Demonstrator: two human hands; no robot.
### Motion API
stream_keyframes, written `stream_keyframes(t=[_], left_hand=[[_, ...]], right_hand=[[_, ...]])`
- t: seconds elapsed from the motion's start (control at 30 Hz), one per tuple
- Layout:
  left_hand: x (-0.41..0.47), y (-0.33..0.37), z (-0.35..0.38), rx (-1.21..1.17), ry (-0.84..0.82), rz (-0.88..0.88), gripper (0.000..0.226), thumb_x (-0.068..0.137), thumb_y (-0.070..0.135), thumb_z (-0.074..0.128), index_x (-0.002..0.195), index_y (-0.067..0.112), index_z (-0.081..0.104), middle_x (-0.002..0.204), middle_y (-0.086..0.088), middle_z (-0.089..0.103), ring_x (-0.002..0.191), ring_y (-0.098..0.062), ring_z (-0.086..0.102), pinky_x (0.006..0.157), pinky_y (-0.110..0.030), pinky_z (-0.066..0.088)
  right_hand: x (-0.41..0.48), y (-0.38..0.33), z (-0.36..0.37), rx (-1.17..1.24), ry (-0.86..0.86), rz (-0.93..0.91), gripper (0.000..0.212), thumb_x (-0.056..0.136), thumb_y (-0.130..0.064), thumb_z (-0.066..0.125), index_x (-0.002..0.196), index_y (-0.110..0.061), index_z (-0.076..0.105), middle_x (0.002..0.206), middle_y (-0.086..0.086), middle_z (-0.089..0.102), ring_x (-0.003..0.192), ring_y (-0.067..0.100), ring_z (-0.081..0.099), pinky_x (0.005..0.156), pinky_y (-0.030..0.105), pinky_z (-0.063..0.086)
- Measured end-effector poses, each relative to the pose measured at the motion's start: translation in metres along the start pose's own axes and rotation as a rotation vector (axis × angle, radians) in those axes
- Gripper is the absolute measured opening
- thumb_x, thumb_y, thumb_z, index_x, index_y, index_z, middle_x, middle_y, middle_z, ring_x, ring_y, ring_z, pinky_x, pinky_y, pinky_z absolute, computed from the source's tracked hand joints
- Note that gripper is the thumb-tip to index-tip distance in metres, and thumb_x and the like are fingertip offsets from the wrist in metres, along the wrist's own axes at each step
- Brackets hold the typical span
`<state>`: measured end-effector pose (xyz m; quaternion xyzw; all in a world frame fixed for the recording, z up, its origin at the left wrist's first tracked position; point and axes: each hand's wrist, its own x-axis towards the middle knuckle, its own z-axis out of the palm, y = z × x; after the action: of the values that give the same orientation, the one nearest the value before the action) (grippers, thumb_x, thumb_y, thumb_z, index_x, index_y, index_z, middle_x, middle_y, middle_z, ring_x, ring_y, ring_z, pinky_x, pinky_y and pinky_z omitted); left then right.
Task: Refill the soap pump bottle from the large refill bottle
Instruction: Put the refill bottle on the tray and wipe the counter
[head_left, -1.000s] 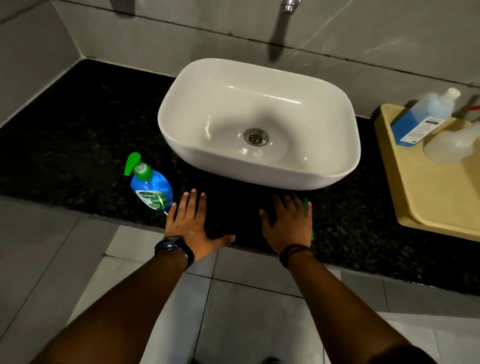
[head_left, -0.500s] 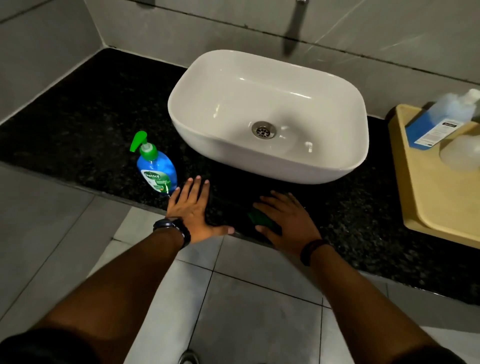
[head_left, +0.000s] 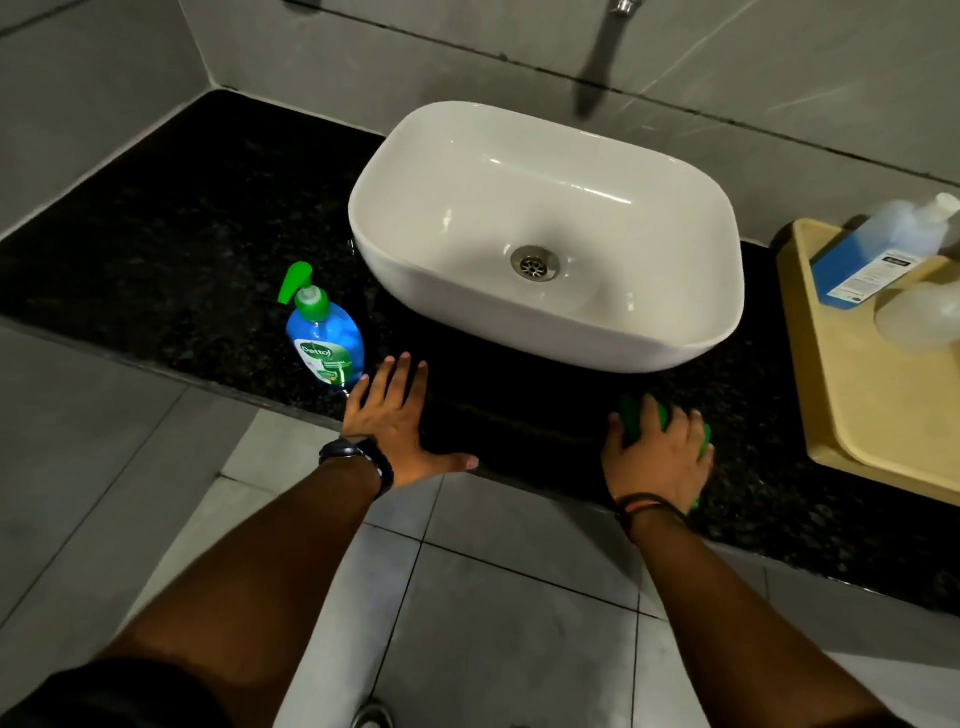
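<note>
Since the earlier frame, the right hand (head_left: 657, 457) has shifted to the right along the front edge of the tabletop (head_left: 182, 249), taking the green object (head_left: 631, 418) with it. It now lies well apart from the left hand (head_left: 395, 421), which has stayed in place.

Nearest the camera, grey floor tiles (head_left: 467, 597) show between the two forearms. The left wrist carries a dark watch (head_left: 358, 454); the right wrist carries a dark band (head_left: 647, 506).

The left hand lies flat on the tabletop edge, fingers (head_left: 402, 376) straight and slightly spread, thumb out to the side, holding nothing. The right hand's fingers (head_left: 675, 423) are curled over the green object and grip it against the tabletop (what the object is cannot be told, as the hand covers most of it).

The soap pump bottle (head_left: 324, 338) stands upright on the tabletop just beyond the left hand's fingertips, blue-bodied with a green pump head, pump still fitted.

Behind the hands, the white sink (head_left: 519, 322) sits on the tabletop. To its right is a yellow tray (head_left: 857, 405). The refill bottle (head_left: 862, 260), part full of blue liquid, lies tilted in the tray's far corner, touching a translucent bottle (head_left: 919, 317) beside it.

A tap (head_left: 621, 6) projects from the tiled wall above the sink.
</note>
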<state>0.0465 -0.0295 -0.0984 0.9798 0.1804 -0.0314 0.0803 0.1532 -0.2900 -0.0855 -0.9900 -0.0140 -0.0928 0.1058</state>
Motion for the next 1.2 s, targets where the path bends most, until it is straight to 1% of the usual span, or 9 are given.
stream_keyframes(t=[0.13, 0.27, 0.43, 0.57, 0.7, 0.8, 0.93, 1.03, 1.2], left_hand=[[0.001, 0.000, 0.003, -0.014, 0.013, -0.011, 0.135, 0.040, 0.100, 0.028, 0.147, 0.023, -0.002, 0.158, -0.003, 0.004, 0.143, -0.021, -0.003, 0.114, -0.045, 0.003], [-0.001, 0.001, 0.003, -0.029, 0.029, -0.020, 0.133, 0.040, 0.098, 0.032, 0.147, 0.025, -0.001, 0.158, -0.001, 0.005, 0.143, -0.019, -0.003, 0.114, -0.043, 0.002], [-0.003, 0.002, 0.000, -0.042, 0.016, -0.013, 0.131, 0.041, 0.099, 0.030, 0.147, 0.029, -0.001, 0.158, 0.000, 0.000, 0.143, -0.018, -0.006, 0.114, -0.042, 0.000], [-0.004, 0.004, -0.003, -0.018, 0.010, -0.005, 0.131, 0.042, 0.099, 0.029, 0.147, 0.028, -0.001, 0.158, -0.002, 0.001, 0.143, -0.019, -0.004, 0.115, -0.042, 0.001], [-0.003, 0.004, -0.005, -0.004, -0.015, -0.006, 0.131, 0.042, 0.100, 0.025, 0.147, 0.028, -0.003, 0.158, -0.002, -0.001, 0.143, -0.020, -0.005, 0.115, -0.043, 0.001], [-0.004, 0.003, -0.006, 0.014, -0.026, -0.007, 0.132, 0.041, 0.101, 0.022, 0.147, 0.028, -0.006, 0.158, -0.002, -0.004, 0.144, -0.020, -0.007, 0.115, -0.043, 0.001], [-0.003, 0.002, -0.005, 0.010, -0.023, -0.004, 0.131, 0.042, 0.101, 0.023, 0.147, 0.028, -0.006, 0.158, -0.002, -0.003, 0.143, -0.020, -0.008, 0.115, -0.043, 0.000], [-0.003, 0.001, -0.003, -0.003, -0.015, -0.002, 0.131, 0.043, 0.101, 0.023, 0.147, 0.028, -0.006, 0.158, -0.002, -0.002, 0.143, -0.020, -0.007, 0.114, -0.043, 0.000], [-0.003, 0.000, 0.000, -0.011, -0.002, -0.007, 0.132, 0.042, 0.100, 0.028, 0.147, 0.027, -0.004, 0.158, -0.002, 0.001, 0.143, -0.021, -0.005, 0.114, -0.044, 0.000]], right_hand=[[-0.008, -0.055, 0.012, 0.049, -0.068, -0.218, 0.049, 0.082, -0.043, 0.055, 0.126, -0.019, 0.054, 0.130, 0.020, 0.050, 0.131, 0.035, 0.033, 0.106, 0.052, 0.025], [-0.018, -0.102, 0.019, 0.120, -0.180, -0.522, 0.049, 0.083, -0.049, 0.049, 0.128, -0.029, 0.050, 0.133, 0.010, 0.050, 0.132, 0.031, 0.033, 0.108, 0.050, 0.023], [-0.012, -0.092, 0.017, 0.192, -0.272, -0.777, 0.049, 0.083, -0.054, 0.047, 0.128, -0.034, 0.049, 0.135, 0.003, 0.050, 0.135, 0.025, 0.030, 0.109, 0.047, 0.027], [-0.002, -0.036, 0.009, 0.193, -0.201, -0.686, 0.048, 0.083, -0.052, 0.050, 0.125, -0.030, 0.054, 0.127, 0.008, 0.056, 0.129, 0.032, 0.040, 0.102, 0.047, 0.037], [0.020, 0.032, -0.005, 0.143, -0.082, -0.545, 0.047, 0.084, -0.048, 0.048, 0.119, -0.018, 0.060, 0.115, 0.016, 0.061, 0.118, 0.039, 0.046, 0.097, 0.046, 0.042], [0.024, 0.061, -0.009, 0.058, -0.006, -0.261, 0.048, 0.085, -0.044, 0.048, 0.120, -0.013, 0.058, 0.117, 0.022, 0.058, 0.119, 0.041, 0.044, 0.096, 0.051, 0.041], [0.017, 0.035, -0.003, 0.021, 0.001, 0.092, 0.048, 0.084, -0.040, 0.055, 0.127, -0.018, 0.053, 0.129, 0.021, 0.051, 0.129, 0.036, 0.033, 0.102, 0.056, 0.030], [0.009, -0.003, 0.003, 0.051, -0.022, 0.049, 0.049, 0.082, -0.040, 0.057, 0.126, -0.019, 0.053, 0.131, 0.019, 0.049, 0.131, 0.033, 0.032, 0.104, 0.053, 0.026], [-0.009, -0.081, 0.015, 0.099, -0.101, -0.269, 0.047, 0.080, -0.043, 0.055, 0.123, -0.022, 0.055, 0.127, 0.016, 0.054, 0.126, 0.035, 0.038, 0.104, 0.052, 0.027]])
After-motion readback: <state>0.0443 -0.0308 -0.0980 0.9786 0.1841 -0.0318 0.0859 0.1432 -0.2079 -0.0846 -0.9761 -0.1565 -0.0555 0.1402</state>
